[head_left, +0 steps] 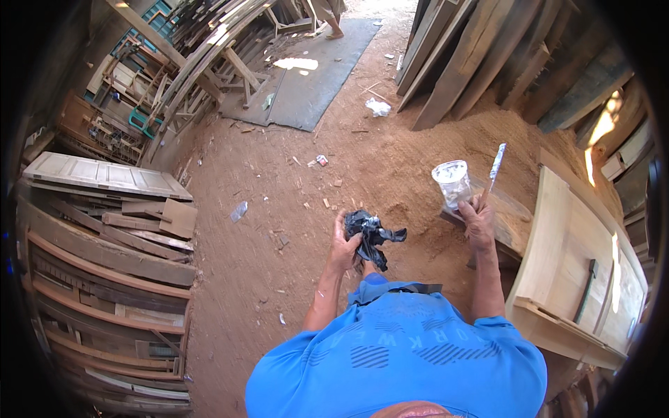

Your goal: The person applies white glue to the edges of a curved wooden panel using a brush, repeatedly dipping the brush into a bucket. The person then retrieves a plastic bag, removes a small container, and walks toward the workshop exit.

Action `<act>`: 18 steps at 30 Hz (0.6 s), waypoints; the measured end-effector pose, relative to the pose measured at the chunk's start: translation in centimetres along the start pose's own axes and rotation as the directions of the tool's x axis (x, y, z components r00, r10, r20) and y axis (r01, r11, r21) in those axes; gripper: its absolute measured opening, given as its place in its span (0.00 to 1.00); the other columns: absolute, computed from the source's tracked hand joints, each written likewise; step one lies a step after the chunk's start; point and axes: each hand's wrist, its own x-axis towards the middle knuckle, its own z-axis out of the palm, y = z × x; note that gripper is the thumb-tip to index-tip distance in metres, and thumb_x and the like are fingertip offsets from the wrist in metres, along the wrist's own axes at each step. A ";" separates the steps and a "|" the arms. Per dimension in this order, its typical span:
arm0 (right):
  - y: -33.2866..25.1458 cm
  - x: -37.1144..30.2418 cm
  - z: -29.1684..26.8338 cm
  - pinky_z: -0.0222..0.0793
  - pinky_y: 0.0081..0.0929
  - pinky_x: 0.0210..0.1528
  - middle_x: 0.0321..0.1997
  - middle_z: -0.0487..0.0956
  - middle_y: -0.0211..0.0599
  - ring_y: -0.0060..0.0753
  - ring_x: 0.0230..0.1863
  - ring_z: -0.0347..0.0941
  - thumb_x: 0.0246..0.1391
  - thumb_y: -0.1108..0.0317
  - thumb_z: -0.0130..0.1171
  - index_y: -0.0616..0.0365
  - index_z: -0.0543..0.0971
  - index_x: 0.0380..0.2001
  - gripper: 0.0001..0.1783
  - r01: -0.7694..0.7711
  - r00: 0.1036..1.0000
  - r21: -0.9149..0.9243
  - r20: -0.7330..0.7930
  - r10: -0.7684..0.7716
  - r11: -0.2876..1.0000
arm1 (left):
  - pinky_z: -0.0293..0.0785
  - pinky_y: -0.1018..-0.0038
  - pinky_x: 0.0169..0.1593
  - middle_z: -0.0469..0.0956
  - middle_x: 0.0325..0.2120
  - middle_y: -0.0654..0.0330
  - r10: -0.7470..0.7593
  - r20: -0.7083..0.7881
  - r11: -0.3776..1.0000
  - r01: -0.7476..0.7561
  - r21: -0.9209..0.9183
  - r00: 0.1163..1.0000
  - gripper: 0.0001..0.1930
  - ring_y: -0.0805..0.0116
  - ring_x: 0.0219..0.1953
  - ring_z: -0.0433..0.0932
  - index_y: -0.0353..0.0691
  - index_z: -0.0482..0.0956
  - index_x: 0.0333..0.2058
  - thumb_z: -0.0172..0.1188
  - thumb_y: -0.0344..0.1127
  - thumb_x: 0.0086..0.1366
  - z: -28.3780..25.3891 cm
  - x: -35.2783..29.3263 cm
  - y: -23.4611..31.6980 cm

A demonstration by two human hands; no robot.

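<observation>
My left hand (341,245) is closed on a crumpled black plastic bag (367,228), whose loose folds hang out to the right of my fingers. Raised on the right, my right hand (478,224) grips two things at once. One is a clear plastic cup (453,185), smeared whitish inside and held by its lower part. The other is a thin flat stick (496,167) coated in white and grey, pointing up beside the cup. Whether the stick is a brush or a scraper I cannot tell.
Sawdust (505,132) is heaped ahead on the right, below leaning planks (474,56). A pale wooden panel (568,251) lies close on my right, with a dark tool (587,289) on it. Stacked timber frames (111,299) line the left. Another person's leg (334,24) shows far ahead.
</observation>
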 end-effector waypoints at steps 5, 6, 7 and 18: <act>1.9 7.1 4.5 0.73 0.23 0.37 0.24 0.67 0.19 0.16 0.28 0.69 0.57 0.72 0.65 0.46 0.61 0.22 0.21 0.080 0.994 0.037 -0.074 -0.077 0.996 | 0.75 0.73 0.53 0.80 0.42 0.60 -0.067 -0.012 0.956 0.067 0.287 0.998 0.19 0.70 0.48 0.78 0.37 0.73 0.52 0.58 0.20 0.62 -8.2 7.9 2.3; 2.4 8.4 5.7 0.75 0.25 0.38 0.25 0.70 0.21 0.19 0.30 0.73 0.58 0.71 0.64 0.46 0.62 0.22 0.20 0.078 0.991 0.106 -0.112 -0.066 0.991 | 0.75 0.74 0.51 0.80 0.42 0.61 -0.069 -0.028 0.911 0.074 0.406 0.997 0.17 0.72 0.47 0.77 0.37 0.73 0.51 0.58 0.21 0.63 -9.4 10.1 3.4; 2.4 9.7 6.8 0.75 0.25 0.38 0.26 0.70 0.21 0.19 0.30 0.73 0.58 0.71 0.64 0.46 0.62 0.22 0.20 0.104 0.989 0.122 -0.117 -0.090 0.987 | 0.74 0.76 0.50 0.79 0.42 0.61 -0.068 -0.039 0.848 0.078 0.525 0.997 0.16 0.73 0.46 0.77 0.37 0.74 0.50 0.59 0.22 0.63 -10.0 12.3 4.8; 2.4 24.0 13.8 0.79 0.26 0.40 0.28 0.73 0.23 0.21 0.31 0.76 0.60 0.72 0.62 0.47 0.65 0.23 0.17 0.188 0.975 0.139 -0.145 -0.168 0.972 | 0.76 0.76 0.35 0.81 0.29 0.63 0.015 -0.195 0.758 0.116 0.642 0.981 0.15 0.76 0.31 0.78 0.33 0.79 0.39 0.66 0.41 0.62 -14.9 28.1 7.2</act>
